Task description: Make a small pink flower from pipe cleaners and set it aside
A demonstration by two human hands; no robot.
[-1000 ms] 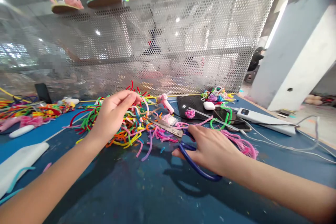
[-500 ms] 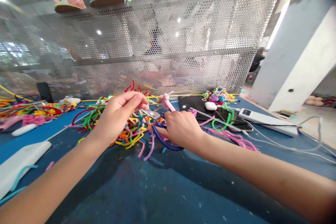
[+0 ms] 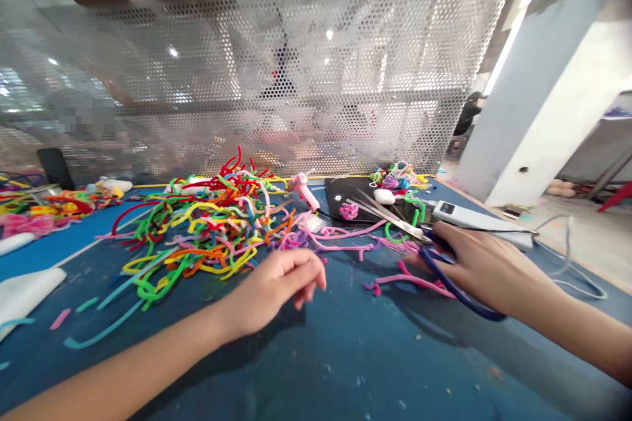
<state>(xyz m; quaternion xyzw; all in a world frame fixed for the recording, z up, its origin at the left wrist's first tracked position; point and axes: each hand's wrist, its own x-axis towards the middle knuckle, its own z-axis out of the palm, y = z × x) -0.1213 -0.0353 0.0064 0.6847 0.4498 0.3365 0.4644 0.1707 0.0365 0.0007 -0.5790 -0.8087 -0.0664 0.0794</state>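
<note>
I can't make out whether the bare left hand [image 3: 284, 289], fingers curled under, holds anything. The bare right hand [image 3: 481, 264] hides part of the blue-handled steel scissors [image 3: 423, 235]. The frame crops the flat white slab [image 3: 37, 288] at far left; shapes behind the grey perforated metal screen [image 3: 395, 3] blur.

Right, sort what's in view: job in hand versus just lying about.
Likely part of the job: blue-handled scissors, in the right hand; pile of pipe cleaners, near the left hand.

Apparently just lying about: small white case; long white device; flat black device.
</note>
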